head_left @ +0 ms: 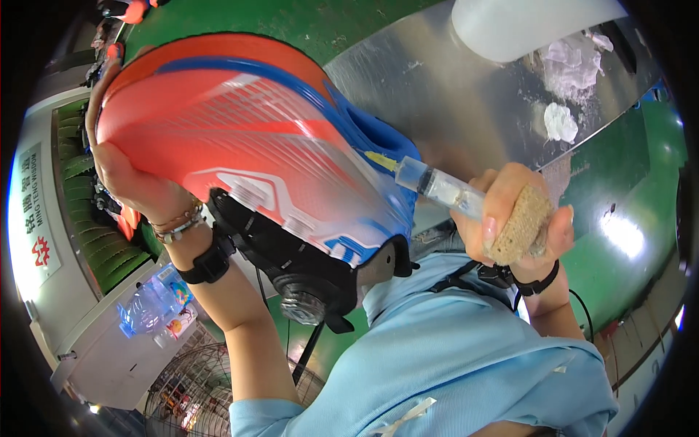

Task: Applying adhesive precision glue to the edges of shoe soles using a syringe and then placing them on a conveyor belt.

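Observation:
A large glossy red, white and blue shell [240, 138] with an orange upper edge fills the middle; its exact kind is unclear to me. Along its lower side runs a black band with a clear, ridged round dial [303, 306]. My left hand [124, 164] is wrapped round the shell's left end, some fingers hidden behind it. In my closed right hand [510, 211] are a clear syringe [444, 189] and a tan sponge [518, 227]. The syringe points left, its yellow-green tip at the shell's blue right part; I cannot tell whether they touch.
Beyond lies a metal work surface [429, 73] with white crumpled material [571, 69], a smaller white lump [560, 122] and a white rounded object [524, 25]. At lower left are a plastic bottle [149, 306] and a wire fan guard [175, 386]. The floor [611, 291] is green.

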The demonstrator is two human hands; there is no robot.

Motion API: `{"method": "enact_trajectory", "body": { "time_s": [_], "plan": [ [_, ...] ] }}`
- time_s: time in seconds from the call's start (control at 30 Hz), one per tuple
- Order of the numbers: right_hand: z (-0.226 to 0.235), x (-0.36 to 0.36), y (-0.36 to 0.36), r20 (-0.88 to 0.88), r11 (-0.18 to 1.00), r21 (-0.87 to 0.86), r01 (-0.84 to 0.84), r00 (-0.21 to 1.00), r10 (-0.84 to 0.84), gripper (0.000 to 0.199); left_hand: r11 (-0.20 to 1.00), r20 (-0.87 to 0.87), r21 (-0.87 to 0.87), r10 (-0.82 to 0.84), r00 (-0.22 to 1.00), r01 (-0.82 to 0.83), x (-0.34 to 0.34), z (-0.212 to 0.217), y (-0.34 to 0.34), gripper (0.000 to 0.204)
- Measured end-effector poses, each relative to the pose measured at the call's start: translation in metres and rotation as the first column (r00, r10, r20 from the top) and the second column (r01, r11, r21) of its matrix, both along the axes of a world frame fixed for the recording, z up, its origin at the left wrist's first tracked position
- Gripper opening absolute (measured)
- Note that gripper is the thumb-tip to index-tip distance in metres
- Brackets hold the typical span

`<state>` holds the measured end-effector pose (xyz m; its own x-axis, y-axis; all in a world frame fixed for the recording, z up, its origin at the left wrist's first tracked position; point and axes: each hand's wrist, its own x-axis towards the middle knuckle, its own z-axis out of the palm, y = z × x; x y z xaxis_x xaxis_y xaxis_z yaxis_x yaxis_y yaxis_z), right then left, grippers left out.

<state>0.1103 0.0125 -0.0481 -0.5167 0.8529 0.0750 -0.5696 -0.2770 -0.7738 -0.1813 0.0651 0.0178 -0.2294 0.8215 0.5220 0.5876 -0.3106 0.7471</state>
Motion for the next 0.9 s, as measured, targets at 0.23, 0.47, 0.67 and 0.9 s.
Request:
{"method": "enact_trajectory", "body": {
  "time_s": [0.23, 0.47, 0.67, 0.9],
  "plan": [
    [-0.018, 0.008, -0.007, -0.046, 0.996, -0.067, -0.064, 0.997, 0.061, 0.071, 0.957, 0.172, -0.013, 0.289, 0.942, -0.291, -0.023, -0.018, -0.001, 0.053],
    [-0.030, 0.009, -0.011, -0.147, 0.992, -0.109, -0.069, 0.988, 0.053, 0.069, 0.973, 0.061, 0.011, 0.231, 0.971, -0.232, -0.019, -0.020, 0.005, 0.053],
    [-0.026, 0.015, -0.013, -0.027, 0.988, -0.135, -0.082, 0.997, 0.079, 0.068, 0.962, 0.052, -0.017, 0.274, 0.960, -0.273, -0.026, -0.026, 0.003, 0.053],
    [-0.027, 0.028, -0.021, 0.140, 0.990, -0.123, -0.068, 0.986, 0.085, 0.063, 0.951, -0.055, -0.107, 0.284, 0.957, -0.289, -0.055, -0.042, -0.002, 0.048]
  ]
}}
